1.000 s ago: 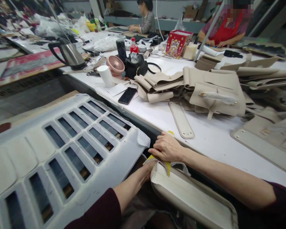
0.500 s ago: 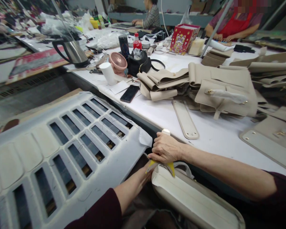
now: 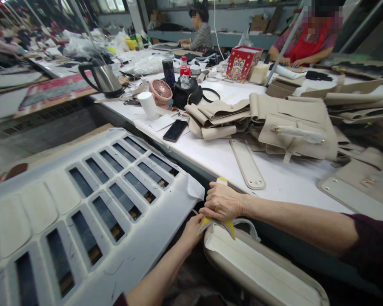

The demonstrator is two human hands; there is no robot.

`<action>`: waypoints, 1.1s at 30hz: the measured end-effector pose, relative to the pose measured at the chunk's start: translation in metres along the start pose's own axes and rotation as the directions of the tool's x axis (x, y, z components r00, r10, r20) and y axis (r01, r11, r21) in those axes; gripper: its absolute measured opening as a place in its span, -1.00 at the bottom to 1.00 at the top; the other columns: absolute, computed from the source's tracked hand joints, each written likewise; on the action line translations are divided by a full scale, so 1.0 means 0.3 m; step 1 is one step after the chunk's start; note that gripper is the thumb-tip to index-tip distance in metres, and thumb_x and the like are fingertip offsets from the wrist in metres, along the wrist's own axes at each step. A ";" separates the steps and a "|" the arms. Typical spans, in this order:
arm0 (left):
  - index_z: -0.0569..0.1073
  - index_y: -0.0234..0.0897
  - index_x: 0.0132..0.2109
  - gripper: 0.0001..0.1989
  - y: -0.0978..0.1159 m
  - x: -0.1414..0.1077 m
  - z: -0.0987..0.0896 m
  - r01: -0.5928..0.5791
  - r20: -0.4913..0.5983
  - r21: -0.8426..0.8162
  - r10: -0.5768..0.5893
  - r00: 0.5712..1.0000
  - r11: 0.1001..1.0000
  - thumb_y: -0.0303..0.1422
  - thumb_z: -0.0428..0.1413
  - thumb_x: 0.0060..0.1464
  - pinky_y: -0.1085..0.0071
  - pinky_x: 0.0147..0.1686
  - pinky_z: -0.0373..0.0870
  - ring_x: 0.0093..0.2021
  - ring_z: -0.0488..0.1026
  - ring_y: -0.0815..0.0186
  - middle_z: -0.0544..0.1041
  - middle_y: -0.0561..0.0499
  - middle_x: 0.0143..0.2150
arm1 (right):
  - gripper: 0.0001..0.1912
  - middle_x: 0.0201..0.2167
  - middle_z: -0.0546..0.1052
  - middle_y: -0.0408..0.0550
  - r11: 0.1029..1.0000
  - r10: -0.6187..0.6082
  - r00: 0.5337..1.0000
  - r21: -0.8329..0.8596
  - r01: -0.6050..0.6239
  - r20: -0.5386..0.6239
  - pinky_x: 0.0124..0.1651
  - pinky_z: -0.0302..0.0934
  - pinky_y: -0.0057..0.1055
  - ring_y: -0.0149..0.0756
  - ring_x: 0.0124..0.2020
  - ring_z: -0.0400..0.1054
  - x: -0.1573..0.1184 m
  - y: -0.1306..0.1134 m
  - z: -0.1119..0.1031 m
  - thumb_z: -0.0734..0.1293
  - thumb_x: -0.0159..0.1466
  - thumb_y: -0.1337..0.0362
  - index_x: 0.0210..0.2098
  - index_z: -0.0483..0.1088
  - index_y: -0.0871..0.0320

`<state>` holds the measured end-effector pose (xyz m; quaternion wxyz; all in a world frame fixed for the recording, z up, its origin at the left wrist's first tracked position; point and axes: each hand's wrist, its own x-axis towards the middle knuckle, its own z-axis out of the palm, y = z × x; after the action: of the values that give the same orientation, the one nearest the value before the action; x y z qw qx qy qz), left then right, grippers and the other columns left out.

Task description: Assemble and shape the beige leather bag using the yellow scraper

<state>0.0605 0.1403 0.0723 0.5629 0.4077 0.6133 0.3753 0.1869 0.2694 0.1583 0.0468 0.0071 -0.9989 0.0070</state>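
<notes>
Wrapped around a white-and-yellow handled tool (image 3: 222,181), my right hand (image 3: 222,202) is closed, thumb pointing left. The tool's lower part is a curved, yellow-edged piece that spreads over the near end of a beige bag (image 3: 261,263). This bag lies on its side below my hands, its long pale panel facing up and a light strap loop beside the tool. My left hand (image 3: 192,227) is at the bag's left end, fingers bent together beside the tool's yellow tip. What those fingers pinch, if anything, is hidden.
A grey slotted rack (image 3: 115,212) with pale oval pieces stands at left. On the white table (image 3: 210,159) lie a phone (image 3: 175,130), a beige strip (image 3: 247,163) and stacked beige bag parts (image 3: 293,123). Farther back are a fan (image 3: 161,92), a kettle (image 3: 102,78) and co-workers.
The view has shifted slightly. My left wrist and forearm have swung, with more of the left hand showing beside the tool. My right hand keeps its grip, the tool's yellow top now visible.
</notes>
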 end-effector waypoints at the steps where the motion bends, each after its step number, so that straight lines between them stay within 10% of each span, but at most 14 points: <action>1: 0.52 -0.37 -0.20 -0.55 0.014 -0.027 -0.023 -0.025 -0.027 -0.018 0.024 0.999 1.000 -0.04 0.00 0.26 0.26 -0.12 0.41 -0.21 0.46 0.24 0.55 -0.03 -0.27 | -0.41 -0.63 0.53 -0.06 1.000 -0.005 1.000 -0.005 0.005 -0.005 -0.24 -0.16 -0.23 -0.38 -0.57 0.23 0.000 0.000 -0.002 0.08 0.46 0.09 -0.60 0.42 0.15; 5: 0.54 -0.28 0.01 -0.54 0.108 -0.149 -0.079 -0.182 -0.016 -0.077 0.181 0.983 0.980 -0.03 0.03 0.22 0.39 -0.09 0.33 -0.08 0.44 0.21 0.59 0.02 -0.11 | -0.43 -0.63 0.53 -0.06 1.000 -0.023 1.000 -0.011 0.023 -0.009 -0.27 -0.19 -0.23 -0.38 -0.59 0.19 0.002 -0.004 -0.012 0.08 0.45 0.12 -0.60 0.41 0.14; 14: 0.53 -0.25 -0.30 -0.78 0.231 -0.204 -0.051 -0.159 -0.030 0.490 0.199 0.980 0.857 -0.19 0.15 0.13 0.40 -0.39 0.08 -0.45 0.25 0.37 0.44 0.10 -0.50 | -0.47 -0.61 0.53 -0.06 1.000 -0.012 1.000 -0.018 0.011 -0.010 -0.27 -0.22 -0.23 -0.39 -0.58 0.18 -0.005 -0.013 -0.012 0.10 0.44 0.16 -0.58 0.42 0.15; 27: 0.48 -0.29 -0.09 -0.75 0.214 -0.207 -0.010 -0.337 0.116 0.673 0.356 0.927 0.659 -0.34 -0.07 0.29 0.22 0.11 0.30 0.03 0.48 0.14 0.58 -0.14 -0.05 | -0.41 -0.61 0.54 -0.06 0.980 0.199 0.980 0.011 -0.199 0.011 -0.28 -0.29 -0.22 -0.39 -0.58 0.17 -0.086 -0.079 -0.002 0.03 0.47 0.16 -0.59 0.40 0.15; 33: 0.58 -0.25 -0.19 -0.57 0.192 -0.186 -0.040 -0.307 0.171 0.297 0.266 0.949 0.904 -0.11 -0.10 0.30 0.21 0.15 0.30 -0.13 0.50 0.19 0.62 -0.03 -0.19 | -0.41 -0.57 0.55 -0.07 0.893 0.449 0.893 0.005 -0.450 0.023 -0.30 -0.33 -0.22 -0.39 -0.55 0.18 -0.133 -0.186 -0.009 0.01 0.48 0.17 -0.57 0.41 0.15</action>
<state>0.0548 0.1110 0.1478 0.4655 0.6021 0.5625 0.3232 0.2279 0.2141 0.1580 0.0334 -0.2235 -0.9739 0.0224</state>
